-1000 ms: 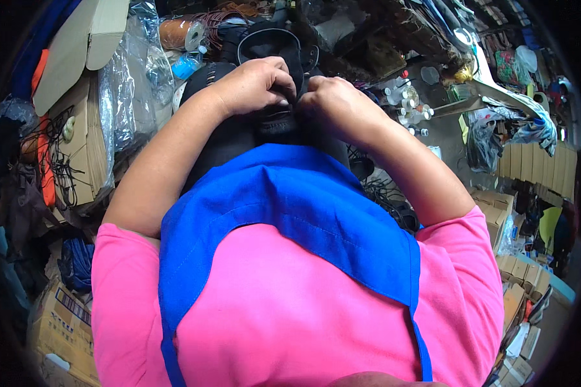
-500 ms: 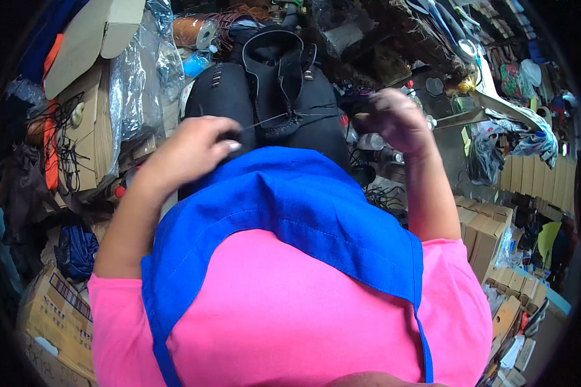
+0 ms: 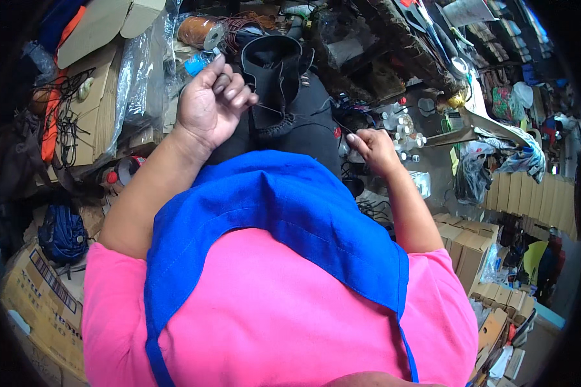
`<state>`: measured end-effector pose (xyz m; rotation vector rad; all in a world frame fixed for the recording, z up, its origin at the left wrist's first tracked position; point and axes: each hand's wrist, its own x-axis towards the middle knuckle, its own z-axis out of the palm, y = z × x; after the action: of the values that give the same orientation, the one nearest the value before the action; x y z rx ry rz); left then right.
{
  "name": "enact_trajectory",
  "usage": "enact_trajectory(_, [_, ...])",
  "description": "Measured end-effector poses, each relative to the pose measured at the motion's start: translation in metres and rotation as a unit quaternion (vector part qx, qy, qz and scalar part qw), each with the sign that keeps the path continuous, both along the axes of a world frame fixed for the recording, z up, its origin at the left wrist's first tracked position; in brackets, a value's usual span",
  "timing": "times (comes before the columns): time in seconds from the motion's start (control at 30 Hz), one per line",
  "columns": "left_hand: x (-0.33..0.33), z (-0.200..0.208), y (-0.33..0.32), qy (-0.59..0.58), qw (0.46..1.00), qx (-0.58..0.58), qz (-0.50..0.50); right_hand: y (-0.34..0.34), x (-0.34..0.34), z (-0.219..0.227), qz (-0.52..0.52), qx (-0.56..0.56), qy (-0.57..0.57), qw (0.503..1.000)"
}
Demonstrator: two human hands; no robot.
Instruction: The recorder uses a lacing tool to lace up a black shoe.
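Observation:
Between my thighs sits a black leather shoe or boot, its opening facing up and a row of stitches along its near end. Thread runs out from these stitches to both sides. My left hand is raised left of the shoe, palm turned up and fingers curled in, with a thin thread stretching from it to the stitching. Low on the right, my right hand pinches a dark thread between thumb and fingers. Whether either hand also holds a needle is too small to tell.
A spool of orange thread and a blue-capped bottle lie beyond my left knee. Several small clear bottles stand on the right. Flattened cardboard leans at left; stacked boxes are at lower right. A blue apron covers my lap.
My left hand has risen and turned palm up, nearer the shoe's opening. My right hand has come lower and slightly inward. The shoe stays between my thighs.

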<state>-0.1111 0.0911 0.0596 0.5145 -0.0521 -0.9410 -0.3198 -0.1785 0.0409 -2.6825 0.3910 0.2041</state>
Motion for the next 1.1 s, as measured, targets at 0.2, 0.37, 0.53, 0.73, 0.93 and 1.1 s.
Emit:
enact_trajectory(0.2, [0.006,0.01,0.012,-0.018,0.998,0.053,0.037,-0.011,-0.018,-0.009,0.052,-0.111,-0.053,0.991])
enact_trajectory(0.37, [0.033,-0.004,0.037,-0.039,0.997,0.061,-0.001,-0.022,-0.044,-0.017,0.037,-0.183,-0.073,0.98])
enact_trajectory(0.53, [0.04,-0.002,0.041,-0.166,0.965,0.201,-0.03,-0.023,-0.061,-0.029,-0.221,0.285,-0.012,0.933])
enact_trajectory(0.73, [0.11,-0.034,0.081,-0.451,0.771,0.447,0.044,-0.031,-0.025,0.015,-0.303,0.218,-0.207,0.904])
enact_trajectory(0.93, [0.087,-0.02,-0.019,-0.684,0.481,0.541,-0.082,0.052,0.091,0.068,0.084,0.078,-0.126,0.985])
enact_trajectory(1.1, [0.071,-0.012,-0.058,-0.669,0.404,0.599,-0.176,0.058,0.12,0.045,0.042,-0.053,0.042,0.997])
